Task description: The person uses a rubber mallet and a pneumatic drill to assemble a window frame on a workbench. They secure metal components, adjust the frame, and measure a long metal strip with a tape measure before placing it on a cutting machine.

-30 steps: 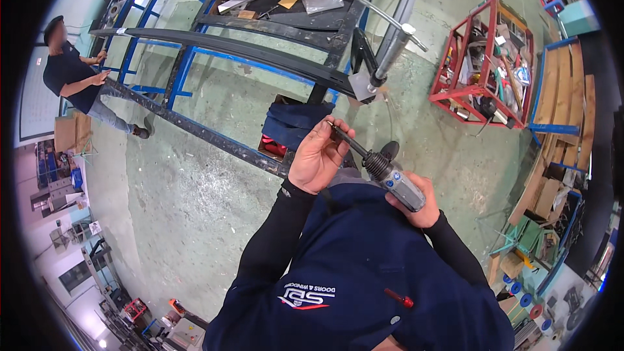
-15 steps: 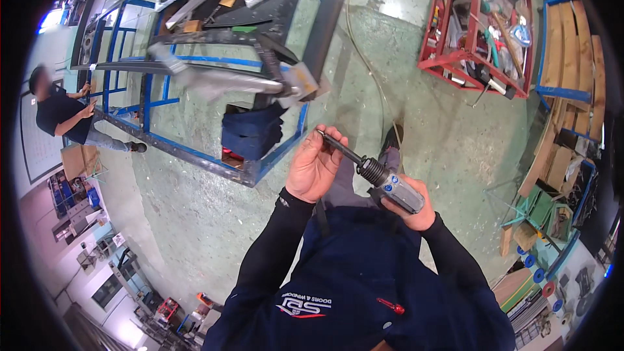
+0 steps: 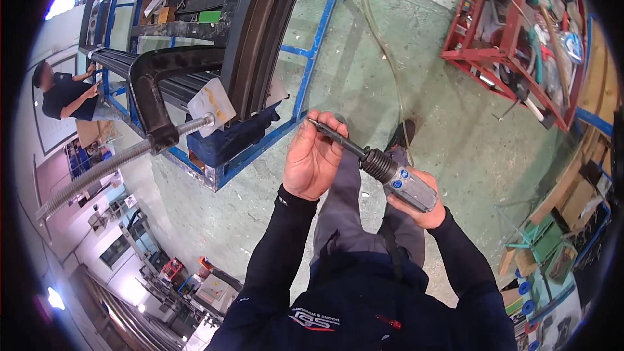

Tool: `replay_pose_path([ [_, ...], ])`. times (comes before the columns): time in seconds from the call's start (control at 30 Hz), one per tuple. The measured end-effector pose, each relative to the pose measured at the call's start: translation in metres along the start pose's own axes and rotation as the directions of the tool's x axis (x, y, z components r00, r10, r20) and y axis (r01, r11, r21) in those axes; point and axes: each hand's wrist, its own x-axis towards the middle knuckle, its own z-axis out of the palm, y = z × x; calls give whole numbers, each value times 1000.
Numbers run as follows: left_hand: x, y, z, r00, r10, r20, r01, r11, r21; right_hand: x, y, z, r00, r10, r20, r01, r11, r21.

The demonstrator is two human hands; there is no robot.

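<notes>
I see the left hand [image 3: 312,159] pinching the tip of the long dark shaft on the grey power driver [image 3: 411,190]. The right hand [image 3: 434,215] is wrapped around the driver's body. The driver is up in front of the legs [image 3: 344,205]. Wide green floor [image 3: 465,175] runs from the table's blue edge [image 3: 316,45] over to the red cart [image 3: 484,55], with a thin hose [image 3: 380,32] across it. A black clamp [image 3: 146,84] pokes its long screw out to the left. Half a second ago, both hands held on the same way, but the clamp was blurry, and it and the cart looked smaller.
</notes>
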Motion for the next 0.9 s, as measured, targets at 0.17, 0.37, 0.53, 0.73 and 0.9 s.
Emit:
replay_pose_path([
  [0.17,20,-4,-7,999,40,-23,-39,998,54,21,21,-13,1000,-21,15,20,1000,13],
  [0.37,27,1,-14,998,42,-52,-35,991,129,32,33,-11,998,-69,-15,68,997,-40],
  [0.53,17,9,-24,996,43,-73,-10,916,402,24,40,9,997,17,-73,-14,999,41],
  [0.73,15,21,-19,995,9,-97,31,917,398,12,56,31,973,201,-116,-170,957,237],
  [0.9,9,28,-22,992,70,-108,0,840,543,12,52,34,977,170,-129,-156,981,117],
])
